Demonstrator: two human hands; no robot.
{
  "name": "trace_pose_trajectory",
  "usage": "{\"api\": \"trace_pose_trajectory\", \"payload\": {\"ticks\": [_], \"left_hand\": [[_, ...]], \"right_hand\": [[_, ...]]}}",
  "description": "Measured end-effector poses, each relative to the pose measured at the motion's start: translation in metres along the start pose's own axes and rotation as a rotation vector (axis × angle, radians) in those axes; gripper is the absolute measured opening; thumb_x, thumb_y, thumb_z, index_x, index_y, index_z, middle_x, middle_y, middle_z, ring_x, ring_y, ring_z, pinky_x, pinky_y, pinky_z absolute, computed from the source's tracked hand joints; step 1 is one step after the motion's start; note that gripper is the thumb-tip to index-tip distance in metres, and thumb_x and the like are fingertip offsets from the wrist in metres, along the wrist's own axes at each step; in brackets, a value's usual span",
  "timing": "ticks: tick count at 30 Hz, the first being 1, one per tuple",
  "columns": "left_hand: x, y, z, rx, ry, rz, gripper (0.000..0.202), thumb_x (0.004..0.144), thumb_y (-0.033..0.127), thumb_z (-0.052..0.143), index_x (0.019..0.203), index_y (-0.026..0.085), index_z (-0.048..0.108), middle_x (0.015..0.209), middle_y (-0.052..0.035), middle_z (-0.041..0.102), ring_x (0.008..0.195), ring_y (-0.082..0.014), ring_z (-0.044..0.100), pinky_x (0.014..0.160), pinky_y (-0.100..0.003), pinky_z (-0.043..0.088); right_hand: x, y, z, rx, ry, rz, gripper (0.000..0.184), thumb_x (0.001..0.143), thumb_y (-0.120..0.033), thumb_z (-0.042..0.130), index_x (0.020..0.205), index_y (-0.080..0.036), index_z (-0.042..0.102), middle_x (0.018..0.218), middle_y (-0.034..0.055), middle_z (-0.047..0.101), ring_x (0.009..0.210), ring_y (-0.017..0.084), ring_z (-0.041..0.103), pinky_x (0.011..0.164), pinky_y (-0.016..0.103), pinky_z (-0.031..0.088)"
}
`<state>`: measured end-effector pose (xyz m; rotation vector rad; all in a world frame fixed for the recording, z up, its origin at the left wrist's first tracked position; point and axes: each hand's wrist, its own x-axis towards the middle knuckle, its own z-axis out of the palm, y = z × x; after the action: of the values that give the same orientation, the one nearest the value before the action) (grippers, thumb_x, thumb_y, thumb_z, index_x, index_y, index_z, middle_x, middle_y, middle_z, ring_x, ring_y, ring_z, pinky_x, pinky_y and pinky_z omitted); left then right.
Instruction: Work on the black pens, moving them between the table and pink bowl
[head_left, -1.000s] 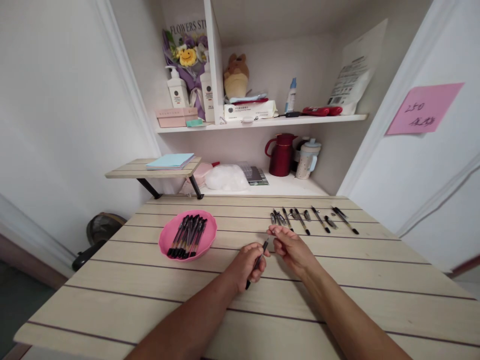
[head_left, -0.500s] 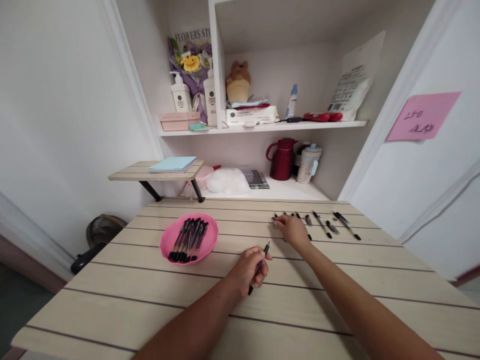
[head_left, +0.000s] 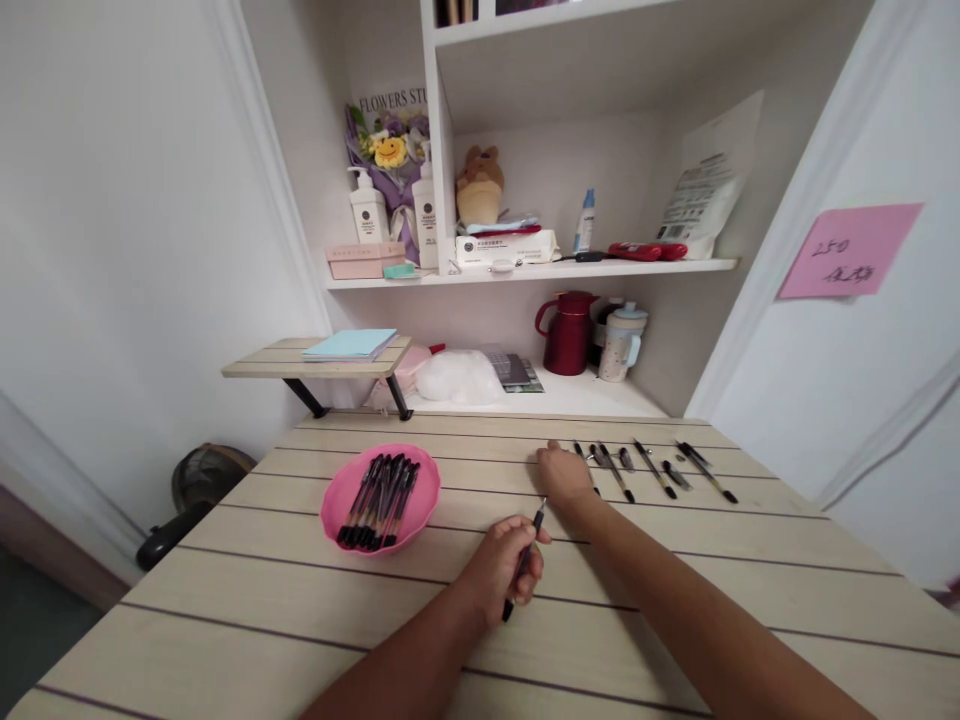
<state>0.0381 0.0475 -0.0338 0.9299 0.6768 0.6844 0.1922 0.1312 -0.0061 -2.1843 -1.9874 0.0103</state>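
- Grasping a black pen (head_left: 538, 521), my left hand (head_left: 510, 565) has its fingers curled round the barrel and the thumb on top; a wrap like that suits a thin, smooth thing that could roll.
- The pen lies slanted in that grip, its tip (head_left: 544, 503) pointing up and away from me and its dark end poking out below my fingers. I judge this leaves the tip easy to get at.
- My right hand (head_left: 564, 477) is beyond the tip, low over the table (head_left: 300, 630). Its back hides the fingers, so I cannot tell whether they pinch anything.
- Just right of that hand lie loose pens (head_left: 615, 472), spread apart, probably so each can be picked singly. Short clear-and-dark caps (head_left: 676, 477) lie among them, within easy reach of the same hand.
- Left of my left grip, well apart from it, sits a pink bowl (head_left: 336, 488). It holds a bundle of pens (head_left: 379, 505) lying roughly one way; its raised rim likely stops them rolling off.
- Farthest from both hands, a red jug (head_left: 568, 335) stands upright at the back, clear of my arms.
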Motion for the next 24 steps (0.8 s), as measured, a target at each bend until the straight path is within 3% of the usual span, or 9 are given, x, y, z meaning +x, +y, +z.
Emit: {"api": "trace_pose_trajectory", "payload": {"ticks": [4,7,8,10,11,13,16,20,24], "left_hand": [[0.002,0.001,0.000,-0.103,0.064,0.085,0.030,0.072,0.042,0.054,0.086,0.016,0.050,0.053,0.0048,0.049,0.033,-0.0033,0.035,0.034,-0.016,0.022],[0.006,0.005,-0.001,-0.263,0.147,0.217,0.028,0.069,0.038,0.060,0.085,0.016,0.052,0.067,-0.0002,0.056,0.052,-0.0079,0.052,0.049,-0.019,0.038],[0.008,0.006,-0.002,-0.311,0.181,0.255,0.027,0.069,0.037,0.061,0.084,0.016,0.052,0.074,-0.0023,0.058,0.062,-0.0103,0.056,0.057,-0.022,0.041],[0.010,0.008,-0.004,-0.374,0.242,0.296,0.025,0.069,0.035,0.062,0.085,0.017,0.054,0.088,-0.0052,0.060,0.081,-0.0142,0.058,0.070,-0.026,0.043],[0.011,0.008,-0.005,-0.395,0.264,0.299,0.024,0.069,0.034,0.062,0.085,0.017,0.054,0.094,-0.0056,0.060,0.086,-0.0151,0.057,0.074,-0.027,0.042],[0.011,0.008,-0.006,-0.428,0.268,0.281,0.024,0.069,0.033,0.063,0.087,0.018,0.055,0.098,-0.0060,0.059,0.091,-0.0161,0.056,0.077,-0.029,0.041],[0.010,0.008,-0.006,-0.452,0.228,0.258,0.027,0.070,0.033,0.063,0.092,0.019,0.055,0.102,-0.0074,0.059,0.095,-0.0181,0.055,0.079,-0.031,0.042],[0.009,0.009,-0.007,-0.425,0.199,0.246,0.035,0.073,0.038,0.059,0.103,0.020,0.054,0.112,-0.0106,0.055,0.103,-0.0207,0.052,0.082,-0.033,0.042],[0.010,0.008,-0.010,-0.390,0.232,0.225,0.042,0.073,0.042,0.058,0.109,0.020,0.052,0.123,-0.0132,0.048,0.110,-0.0225,0.049,0.087,-0.034,0.040]], "right_hand": [[-0.026,0.001,-0.009,0.063,-0.011,0.001,0.024,0.076,-0.006,0.041,0.088,-0.007,0.061,0.099,0.0229,0.060,0.085,0.024,0.061,0.070,0.031,0.043],[-0.065,-0.002,-0.004,0.191,-0.086,-0.038,0.016,0.073,-0.011,0.046,0.072,-0.014,0.061,0.075,0.0125,0.066,0.070,0.017,0.062,0.060,0.024,0.042],[-0.079,-0.004,0.000,0.287,-0.143,-0.066,0.014,0.073,-0.013,0.047,0.067,-0.016,0.059,0.066,0.0067,0.065,0.059,0.013,0.059,0.054,0.021,0.040],[-0.104,-0.009,0.009,0.841,-0.402,-0.017,0.007,0.070,-0.016,0.049,0.068,-0.018,0.055,0.056,0.0004,0.061,0.042,0.010,0.050,0.042,0.020,0.034],[-0.113,-0.011,0.014,1.022,-0.441,-0.015,0.002,0.068,-0.019,0.051,0.067,-0.018,0.053,0.053,-0.0023,0.058,0.040,0.008,0.047,0.041,0.019,0.031],[-0.126,-0.015,0.020,1.221,-0.391,-0.005,0.007,0.067,-0.023,0.054,0.064,-0.019,0.050,0.048,-0.0056,0.051,0.039,0.007,0.041,0.041,0.019,0.028],[-0.129,-0.020,0.023,1.207,-0.211,-0.023,0.014,0.067,-0.026,0.055,0.058,-0.019,0.047,0.045,-0.0064,0.045,0.041,0.007,0.035,0.042,0.020,0.026],[-0.114,-0.019,0.019,1.062,-0.065,-0.032,0.016,0.069,-0.028,0.052,0.057,-0.019,0.048,0.047,-0.0040,0.049,0.044,0.009,0.039,0.045,0.021,0.029],[-0.081,-0.007,0.015,0.706,0.117,0.016,0.012,0.069,-0.024,0.050,0.059,-0.019,0.051,0.055,-0.0001,0.057,0.053,0.012,0.049,0.051,0.022,0.035]]}}
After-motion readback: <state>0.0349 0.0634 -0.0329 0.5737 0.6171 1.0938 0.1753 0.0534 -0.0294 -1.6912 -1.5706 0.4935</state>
